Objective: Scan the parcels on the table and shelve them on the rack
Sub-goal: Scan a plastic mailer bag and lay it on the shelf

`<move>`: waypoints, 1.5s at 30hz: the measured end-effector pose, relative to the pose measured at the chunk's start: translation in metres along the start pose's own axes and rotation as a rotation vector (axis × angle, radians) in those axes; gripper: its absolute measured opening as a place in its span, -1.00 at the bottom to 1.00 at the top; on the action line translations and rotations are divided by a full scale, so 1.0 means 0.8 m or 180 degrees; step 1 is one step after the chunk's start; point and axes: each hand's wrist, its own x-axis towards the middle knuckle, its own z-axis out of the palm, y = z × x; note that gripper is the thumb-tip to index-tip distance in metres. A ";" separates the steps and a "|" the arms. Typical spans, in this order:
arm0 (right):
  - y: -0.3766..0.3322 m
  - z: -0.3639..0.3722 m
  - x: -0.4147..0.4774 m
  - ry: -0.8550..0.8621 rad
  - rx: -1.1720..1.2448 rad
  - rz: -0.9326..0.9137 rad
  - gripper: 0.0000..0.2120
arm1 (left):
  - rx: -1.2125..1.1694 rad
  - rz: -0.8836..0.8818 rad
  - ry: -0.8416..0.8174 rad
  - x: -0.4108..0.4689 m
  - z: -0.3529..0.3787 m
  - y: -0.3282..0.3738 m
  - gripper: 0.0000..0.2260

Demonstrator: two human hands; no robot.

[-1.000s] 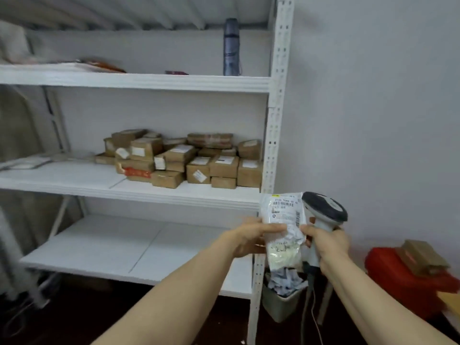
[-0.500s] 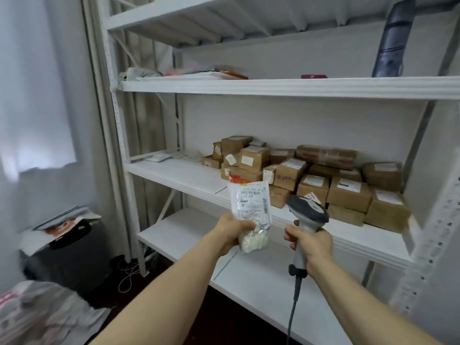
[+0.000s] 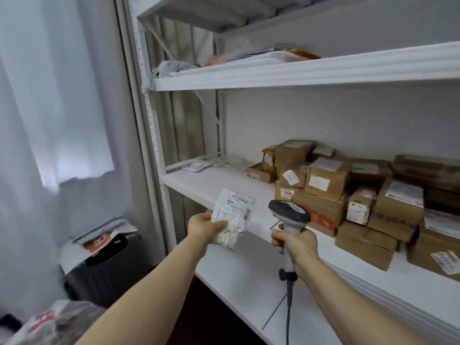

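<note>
My left hand (image 3: 204,227) grips a small clear plastic parcel (image 3: 234,215) with a white barcode label, held up in front of the middle shelf (image 3: 211,185) of the white rack. My right hand (image 3: 296,247) grips the handle of a grey barcode scanner (image 3: 290,212), whose dark head sits just right of the parcel. Its cable hangs down below my wrist. Several brown cardboard parcels (image 3: 328,180) with labels are stacked on the right part of the middle shelf.
Flat white packets (image 3: 214,164) lie at the shelf's back left. The upper shelf (image 3: 298,70) carries soft bags and an orange item. A lower shelf (image 3: 249,290) lies beneath. A dark bin (image 3: 107,265) with papers stands by the curtain at left.
The view has swung left along the rack and closer to it. Both hands have moved with it, the parcel now in front of the left part of the middle shelf.
</note>
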 end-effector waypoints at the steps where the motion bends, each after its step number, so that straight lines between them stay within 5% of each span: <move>1: 0.003 0.018 0.013 -0.0045 -0.0030 0.0016 -0.87 | -0.0002 0.0010 0.0029 0.021 -0.009 0.000 -0.82; 14: 0.017 0.243 0.201 0.0081 -0.0079 0.0231 -0.89 | -0.0145 -0.0346 -0.0130 0.326 -0.094 0.019 -0.78; 17: 0.011 0.290 0.238 0.0111 -0.0064 0.0290 -0.87 | -0.0094 -0.0252 -0.0067 0.396 -0.105 0.027 -0.59; 24: 0.006 0.359 0.332 0.0079 -0.0178 0.0349 -0.90 | 0.0045 -0.0461 -0.0060 0.525 -0.096 0.032 -0.86; 26: 0.009 0.374 0.364 0.0055 -0.0215 0.0366 -0.91 | -0.0029 -0.0508 -0.0161 0.564 -0.084 0.029 -0.57; 30: 0.012 0.397 0.422 -0.0052 -0.0143 0.0430 -0.93 | 0.0096 -0.0441 -0.0163 0.633 -0.060 0.024 -0.51; 37: 0.015 0.420 0.476 -0.0230 -0.0136 0.0891 -0.94 | 0.2789 0.0723 0.0018 0.708 -0.043 0.007 -0.55; 40: 0.016 0.433 0.492 -0.0207 -0.0219 0.0997 -0.89 | 0.4063 0.1603 -0.0579 0.712 -0.031 -0.004 -0.47; 45: 0.017 0.454 0.500 -0.0119 -0.0310 0.0972 -0.95 | 0.4469 0.1808 -0.0821 0.741 -0.022 -0.008 -0.48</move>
